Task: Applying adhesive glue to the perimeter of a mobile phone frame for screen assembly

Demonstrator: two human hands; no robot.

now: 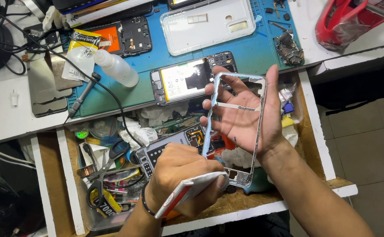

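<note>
Nearest to us, at the lower middle of the frame, our left hand (179, 175) is curled shut around a flat white card with a red edge (187, 193); we pinch it between thumb and fingers so that one end points toward the lower end of the phone frame (238, 127), which reads to us as a grip meant for pressing or scraping along that rim. Our right hand (244, 118) lies open, palm up, fingers spread behind the thin silvery frame; the frame rests on the palm and fingers, tilted upright toward us, seemingly so its inner edge is steady and in plain sight.

Both hands hover over an open wooden drawer (317, 131) that fills the middle of the frame; in it we see crumpled white tissues (141, 134), scissors (106, 164), a dark phone part with a circuit board (174, 142) and small loose parts, all heaped together.

Above, on the white counter (7, 118), a blue work mat (165, 52) carries an opened phone with its battery showing (187, 81), a clear phone case (207, 24), a small plastic squeeze bottle (115, 68) lying on its side, and a second opened phone (124, 37) at upper left; a red object wrapped in plastic (350, 19) sits at the upper right corner.
</note>
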